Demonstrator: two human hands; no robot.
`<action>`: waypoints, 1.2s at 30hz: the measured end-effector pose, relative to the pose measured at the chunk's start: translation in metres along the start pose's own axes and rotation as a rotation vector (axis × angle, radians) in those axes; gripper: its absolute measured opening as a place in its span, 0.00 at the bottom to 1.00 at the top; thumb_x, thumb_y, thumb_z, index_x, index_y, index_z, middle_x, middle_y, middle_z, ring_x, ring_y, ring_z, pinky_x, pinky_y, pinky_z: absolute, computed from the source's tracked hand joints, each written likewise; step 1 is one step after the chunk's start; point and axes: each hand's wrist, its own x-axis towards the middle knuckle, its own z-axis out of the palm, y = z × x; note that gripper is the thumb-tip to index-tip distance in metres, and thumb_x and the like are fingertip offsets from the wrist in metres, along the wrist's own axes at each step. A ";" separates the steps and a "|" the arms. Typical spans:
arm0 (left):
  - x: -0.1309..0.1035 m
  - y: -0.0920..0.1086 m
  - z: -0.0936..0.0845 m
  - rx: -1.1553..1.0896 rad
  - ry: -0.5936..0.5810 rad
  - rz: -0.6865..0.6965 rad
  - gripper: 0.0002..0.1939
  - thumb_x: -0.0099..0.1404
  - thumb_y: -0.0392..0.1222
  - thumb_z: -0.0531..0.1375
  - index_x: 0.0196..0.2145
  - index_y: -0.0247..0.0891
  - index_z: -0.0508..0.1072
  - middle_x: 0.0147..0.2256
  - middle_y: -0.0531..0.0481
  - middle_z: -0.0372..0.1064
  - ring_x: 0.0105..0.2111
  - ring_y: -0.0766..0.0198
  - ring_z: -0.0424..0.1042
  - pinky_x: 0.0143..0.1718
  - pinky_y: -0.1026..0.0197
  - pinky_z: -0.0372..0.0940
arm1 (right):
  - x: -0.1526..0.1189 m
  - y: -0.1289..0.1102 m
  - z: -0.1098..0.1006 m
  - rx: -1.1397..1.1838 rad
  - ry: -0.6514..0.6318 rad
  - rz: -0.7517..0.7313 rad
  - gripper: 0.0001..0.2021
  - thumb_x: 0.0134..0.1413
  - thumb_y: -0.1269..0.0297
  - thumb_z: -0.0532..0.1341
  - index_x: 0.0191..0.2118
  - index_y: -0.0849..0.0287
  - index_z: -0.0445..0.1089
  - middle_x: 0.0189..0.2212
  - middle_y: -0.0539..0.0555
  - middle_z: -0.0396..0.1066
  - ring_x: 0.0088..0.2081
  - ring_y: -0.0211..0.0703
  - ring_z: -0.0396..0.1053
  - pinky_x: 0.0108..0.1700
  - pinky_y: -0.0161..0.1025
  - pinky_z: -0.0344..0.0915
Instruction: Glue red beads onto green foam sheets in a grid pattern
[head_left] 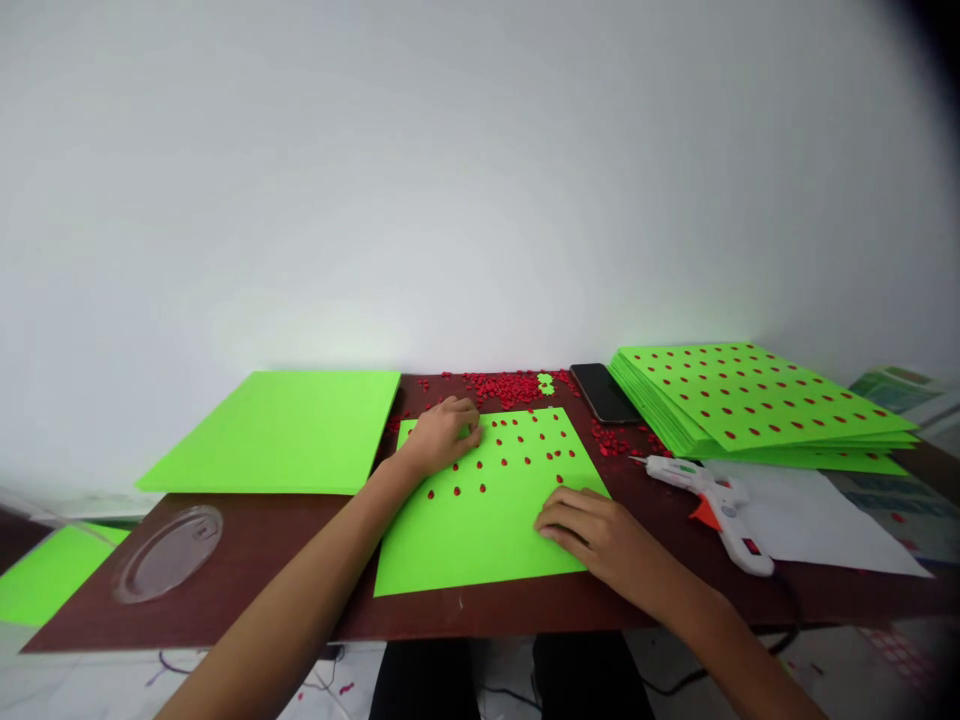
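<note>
1. left hand point(446, 432): fingers curled, partly closed; can't tell if anything's pinched.
2. right hand point(589, 530): fingers loosely bent on sheet point(465, 545), hold unclear.
3. sheet under both hands; smooth, flat, matte green, red bits in rough rows.
4. step looks like handling bits at sheet; seems to call for fine pinch, steady sheet.
5. loose bits point(506, 388), small, teardrop-like, beyond left hand.
6. glue gun point(720, 505), hard white plastic, right of right hand.

Glows with soft, even light, casts a faint green tint low on the wall point(480, 200), darkens at the upper right corner, blurs and stretches toward the right edge.
</note>
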 end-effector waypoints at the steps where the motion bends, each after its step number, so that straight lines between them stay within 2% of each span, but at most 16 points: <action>1: 0.000 0.000 0.000 0.000 0.000 0.000 0.10 0.74 0.43 0.55 0.37 0.39 0.74 0.40 0.45 0.72 0.42 0.55 0.70 0.48 0.52 0.67 | 0.002 0.001 -0.001 0.012 -0.004 0.033 0.10 0.72 0.68 0.58 0.40 0.53 0.77 0.38 0.52 0.76 0.41 0.45 0.75 0.48 0.41 0.70; 7: 0.000 -0.002 0.000 -0.010 -0.006 0.003 0.10 0.74 0.42 0.55 0.37 0.39 0.74 0.41 0.45 0.73 0.42 0.54 0.70 0.47 0.52 0.67 | 0.005 0.008 -0.003 0.016 0.029 0.194 0.09 0.70 0.69 0.60 0.38 0.55 0.77 0.37 0.53 0.77 0.37 0.44 0.76 0.43 0.39 0.70; 10: 0.000 -0.002 0.001 -0.016 -0.007 0.009 0.09 0.74 0.43 0.56 0.37 0.39 0.74 0.41 0.46 0.73 0.42 0.55 0.70 0.48 0.52 0.67 | -0.001 0.013 -0.001 -0.024 0.074 0.174 0.11 0.69 0.69 0.60 0.39 0.54 0.80 0.36 0.53 0.78 0.36 0.45 0.77 0.42 0.40 0.71; 14: 0.000 -0.002 0.001 -0.020 -0.005 0.007 0.10 0.74 0.43 0.56 0.37 0.39 0.73 0.41 0.46 0.72 0.42 0.55 0.70 0.49 0.51 0.67 | -0.012 0.017 0.002 -0.073 0.122 0.101 0.13 0.71 0.68 0.57 0.45 0.51 0.81 0.38 0.53 0.79 0.36 0.44 0.77 0.42 0.40 0.75; 19: 0.000 -0.001 0.000 -0.014 -0.005 0.004 0.10 0.75 0.43 0.55 0.37 0.39 0.74 0.41 0.45 0.72 0.42 0.55 0.70 0.48 0.52 0.67 | -0.020 0.017 0.003 -0.085 0.144 0.031 0.14 0.73 0.66 0.56 0.49 0.51 0.80 0.41 0.54 0.78 0.41 0.45 0.79 0.49 0.42 0.76; 22: 0.000 -0.001 0.000 -0.011 -0.006 0.001 0.11 0.75 0.43 0.55 0.36 0.39 0.74 0.41 0.45 0.72 0.42 0.55 0.70 0.46 0.53 0.67 | -0.019 0.017 0.003 -0.054 0.139 0.052 0.13 0.72 0.66 0.58 0.52 0.49 0.79 0.43 0.54 0.78 0.42 0.45 0.79 0.48 0.41 0.76; 25: 0.000 0.000 0.000 -0.008 -0.006 0.003 0.11 0.75 0.43 0.55 0.36 0.39 0.74 0.41 0.45 0.72 0.42 0.55 0.70 0.46 0.53 0.67 | -0.015 0.015 0.002 -0.043 0.086 0.105 0.12 0.69 0.66 0.62 0.52 0.51 0.80 0.42 0.54 0.77 0.41 0.44 0.79 0.45 0.40 0.75; 29: 0.000 0.000 0.000 0.000 -0.005 0.002 0.11 0.75 0.43 0.55 0.36 0.39 0.74 0.40 0.46 0.72 0.42 0.55 0.70 0.48 0.52 0.66 | -0.005 0.013 -0.002 -0.035 0.033 0.119 0.08 0.67 0.70 0.63 0.45 0.55 0.81 0.36 0.53 0.76 0.35 0.42 0.76 0.40 0.37 0.71; 36: 0.000 0.001 -0.001 0.010 -0.004 -0.011 0.12 0.75 0.43 0.55 0.36 0.38 0.74 0.40 0.45 0.71 0.42 0.55 0.70 0.44 0.55 0.67 | 0.028 0.040 -0.008 -0.005 0.170 0.067 0.09 0.67 0.67 0.63 0.46 0.56 0.82 0.36 0.53 0.76 0.28 0.39 0.70 0.35 0.36 0.68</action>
